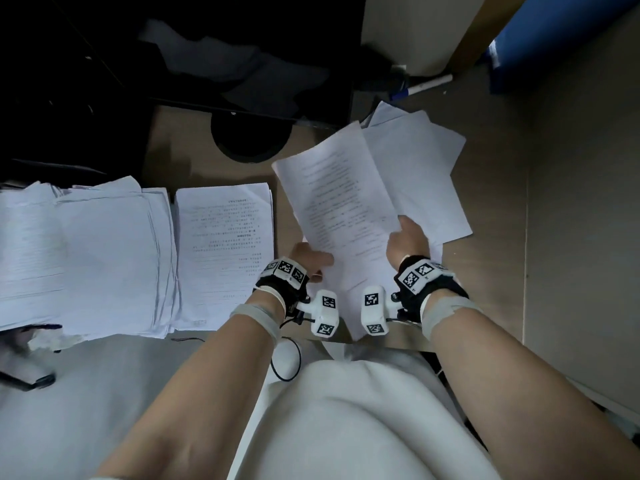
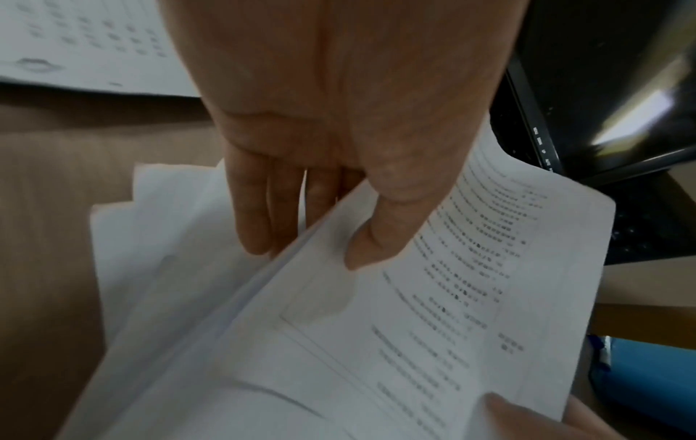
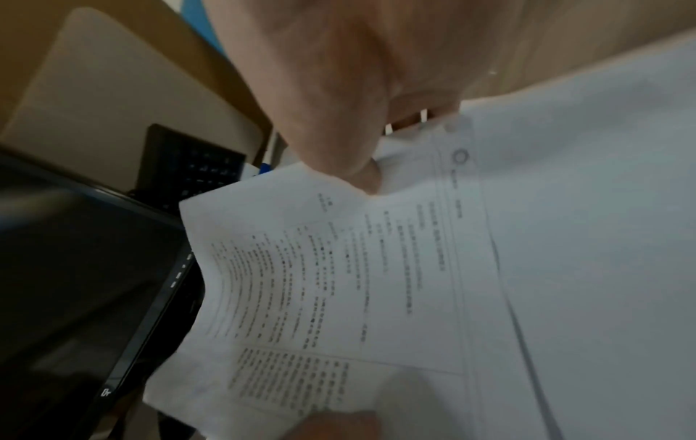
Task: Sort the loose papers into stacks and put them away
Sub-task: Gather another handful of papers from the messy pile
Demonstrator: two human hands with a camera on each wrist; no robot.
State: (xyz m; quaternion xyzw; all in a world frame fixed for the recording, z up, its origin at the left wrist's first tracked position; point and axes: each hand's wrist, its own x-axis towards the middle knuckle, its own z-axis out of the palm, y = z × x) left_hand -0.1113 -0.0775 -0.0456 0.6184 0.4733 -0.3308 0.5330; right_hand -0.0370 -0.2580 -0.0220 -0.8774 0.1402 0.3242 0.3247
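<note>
1. Two stacks already lie on the desk (image 1: 571,237) toward its left side. A thick, uneven stack (image 1: 86,251) sits at the left edge, its sheets not squared. Just beside it on the right lies a neater stack (image 1: 224,244) with a printed page on top.

2. One sheaf of printed pages (image 1: 337,209) is in hand, held above the front edge of the desk near the middle and tilted away from the person.

3. The left hand (image 1: 310,259) pinches the sheaf's lower left edge; in the left wrist view the thumb lies on the printed face and the fingers (image 2: 256,208) curl beneath the sheets.

4. The right hand (image 1: 408,242) grips the sheaf's right edge, thumb on top; the fingers underneath are mostly hidden.

5. Loose papers (image 1: 426,174) remain fanned out and overlapping on the desk under and behind the held sheaf, near the right of the middle, so sorting is not finished.

6. By my judgement the task is somewhere past halfway in sorting: the held sheaf must join a stack, the fanned papers must be gone through, and the left stack needs squaring.

7. Putting the stacks away has not begun, as far as the views show.
</note>
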